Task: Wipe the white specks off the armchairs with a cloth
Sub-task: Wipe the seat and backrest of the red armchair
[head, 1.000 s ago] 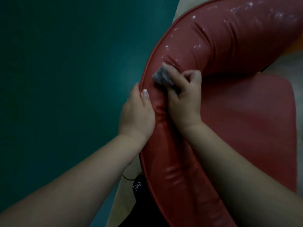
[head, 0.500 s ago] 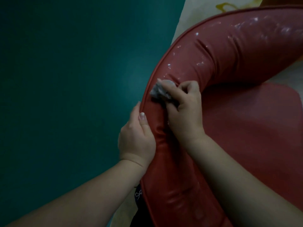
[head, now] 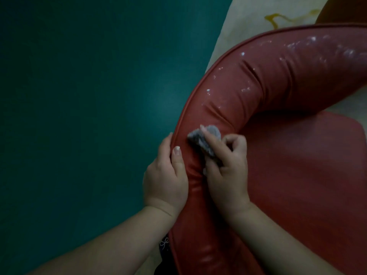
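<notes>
Right hand [head: 226, 171]: fingers curled, grasping a small wadded grey cloth [head: 204, 138], index finger extended on top and pressing it onto the curved padded back of the red armchair [head: 288, 175]. Cloth sits on the bend of the padding, just beside the left thumb.

Left hand [head: 165, 179]: wrapped over the outer piped edge of the same backrest, thumb lying on top of the padding, fingers curled round the outside. Gripping the chair, nothing else in it.

White specks [head: 246, 89] scattered further along the backrest, up and right of the cloth, densest toward the top right. Teal floor [head: 89, 116] to the left. No legible brands or writing; a small pale mark on dark fabric at bottom centre is too small to read.
</notes>
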Demonstrator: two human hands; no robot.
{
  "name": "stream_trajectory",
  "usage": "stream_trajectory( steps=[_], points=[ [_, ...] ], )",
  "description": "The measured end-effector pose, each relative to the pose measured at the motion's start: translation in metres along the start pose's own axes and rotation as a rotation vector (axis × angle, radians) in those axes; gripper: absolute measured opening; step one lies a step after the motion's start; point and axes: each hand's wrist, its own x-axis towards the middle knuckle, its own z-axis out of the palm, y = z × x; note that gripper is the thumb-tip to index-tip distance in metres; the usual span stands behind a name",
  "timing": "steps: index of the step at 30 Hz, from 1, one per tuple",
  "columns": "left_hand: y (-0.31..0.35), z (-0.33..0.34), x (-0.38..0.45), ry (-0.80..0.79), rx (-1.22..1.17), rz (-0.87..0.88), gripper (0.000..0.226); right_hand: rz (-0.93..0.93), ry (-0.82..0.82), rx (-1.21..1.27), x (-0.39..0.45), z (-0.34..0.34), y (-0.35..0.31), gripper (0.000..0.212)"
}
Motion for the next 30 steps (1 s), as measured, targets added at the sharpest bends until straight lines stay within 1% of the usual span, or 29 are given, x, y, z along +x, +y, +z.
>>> stream_trajectory(
  steps=[1,3,5,7,9,10,11,13,15,16,18,20,22,24,25,26,27,28,30],
  points=[
    [0.002,0.0,0.0,-0.015,0.009,0.016,0.058,-0.016,-0.03,-0.007,0.0,-0.003,0.002,0.062],
    [0.003,0.0,0.0,-0.039,0.051,0.036,0.06,-0.067,-0.058,-0.082,0.033,-0.005,0.008,0.059],
    [0.005,-0.001,0.0,-0.068,0.087,0.052,0.064,-0.055,-0.006,-0.174,0.081,0.0,0.012,0.052],
    [0.007,-0.002,0.0,-0.103,0.106,0.084,0.069,0.028,0.07,-0.159,0.112,0.007,0.014,0.048],
    [0.006,-0.003,0.001,-0.131,0.131,0.118,0.071,0.092,0.129,-0.133,0.1,0.014,0.009,0.049],
    [0.005,-0.003,0.001,-0.142,0.14,0.127,0.07,0.086,0.13,-0.127,0.082,0.015,0.006,0.051],
    [0.005,-0.003,0.001,-0.153,0.147,0.128,0.069,0.065,0.108,-0.115,0.063,0.013,0.002,0.052],
    [0.006,-0.003,0.002,-0.161,0.17,0.124,0.07,0.002,0.009,-0.083,0.04,0.004,0.001,0.053],
    [0.007,-0.002,0.001,-0.156,0.193,0.121,0.072,-0.074,-0.072,-0.142,0.062,-0.004,0.008,0.05],
    [0.007,-0.001,0.001,-0.151,0.2,0.123,0.072,-0.086,-0.077,-0.202,0.083,-0.005,0.012,0.049],
    [0.007,-0.001,0.001,-0.147,0.207,0.122,0.072,-0.037,-0.055,-0.297,0.123,-0.002,0.016,0.047],
    [0.007,-0.001,0.001,-0.146,0.209,0.115,0.072,0.023,-0.046,-0.262,0.129,0.005,0.011,0.045],
    [0.008,-0.001,0.0,-0.141,0.213,0.108,0.073,-0.067,-0.094,-0.21,0.099,0.007,0.003,0.045],
    [0.008,-0.002,0.001,-0.143,0.207,0.1,0.073,-0.203,-0.221,-0.139,0.068,-0.001,-0.004,0.042],
    [0.008,-0.002,0.001,-0.142,0.205,0.095,0.073,-0.262,-0.288,-0.131,0.067,-0.006,-0.004,0.037],
    [0.008,-0.001,0.002,-0.142,0.208,0.092,0.074,-0.306,-0.317,-0.157,0.077,-0.009,-0.001,0.033],
    [0.009,-0.001,0.002,-0.143,0.212,0.09,0.074,-0.313,-0.302,-0.204,0.093,-0.01,0.004,0.031],
    [0.009,0.0,0.001,-0.141,0.216,0.089,0.073,-0.28,-0.247,-0.255,0.112,-0.009,0.011,0.032],
    [0.01,-0.001,0.001,-0.136,0.216,0.091,0.072,-0.145,-0.131,-0.278,0.138,-0.006,0.02,0.039]
  ],
)
